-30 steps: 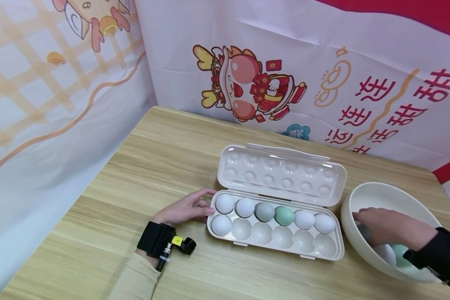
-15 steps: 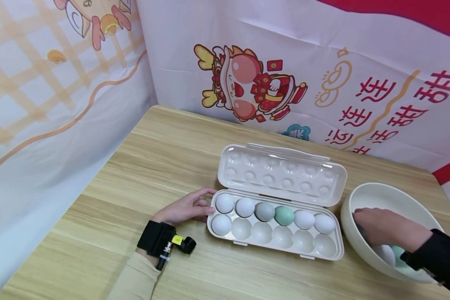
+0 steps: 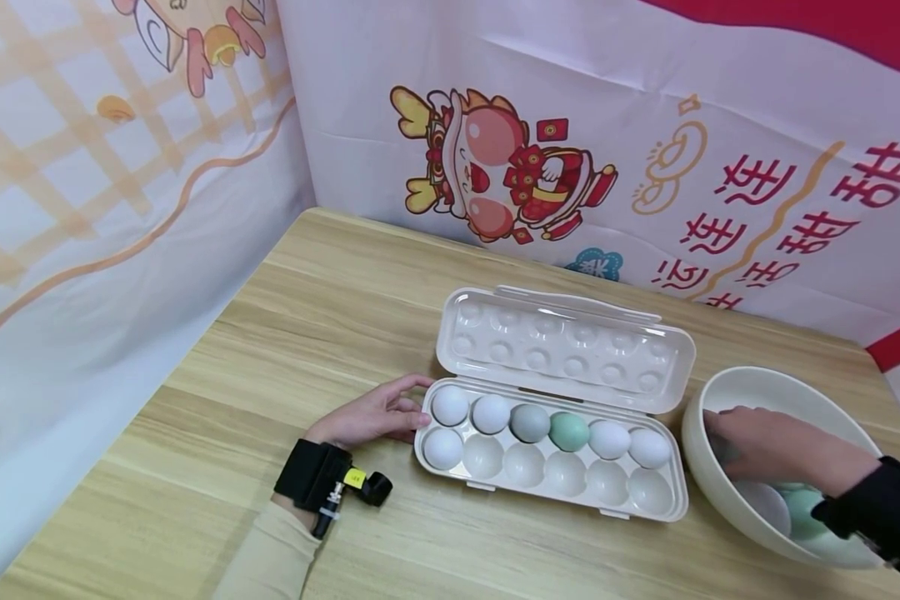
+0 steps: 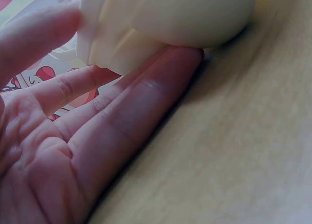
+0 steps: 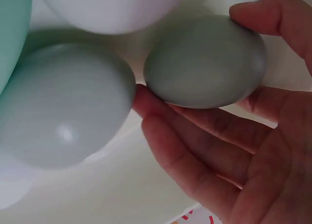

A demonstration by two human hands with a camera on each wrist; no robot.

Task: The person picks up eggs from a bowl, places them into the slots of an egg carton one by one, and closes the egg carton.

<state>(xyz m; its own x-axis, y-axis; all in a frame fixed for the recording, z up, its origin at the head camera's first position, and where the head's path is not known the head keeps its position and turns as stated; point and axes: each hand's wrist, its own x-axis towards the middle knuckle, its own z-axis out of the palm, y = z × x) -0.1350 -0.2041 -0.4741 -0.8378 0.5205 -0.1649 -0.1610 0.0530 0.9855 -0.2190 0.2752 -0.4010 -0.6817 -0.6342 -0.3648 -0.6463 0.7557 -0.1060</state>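
The right hand (image 3: 783, 442), deep in the cream bowl (image 3: 768, 392), has its thumb and fingers bent in on a grey-green egg (image 5: 207, 63), leaving only the egg's breadth between them. The egg's long axis runs outward from the palm, one end toward the palm and the other toward a pale grey egg (image 5: 63, 107), with a fingertip between the two. Whether the held egg is lifted off the bowl's floor, I cannot tell.

From this hand, the egg carton (image 3: 525, 467) lies to the left, just beside the bowl, so the bowl's near-side wall stands between egg and carton. The carton's lid (image 3: 562, 350) leans back, and its long side runs from the bowl toward the left hand (image 3: 367, 417). That hand holds the far short end, thumb at the rim and fairly straight fingers underneath. The right hand is the nearer to the carton's five vacant cups, all in the front row.
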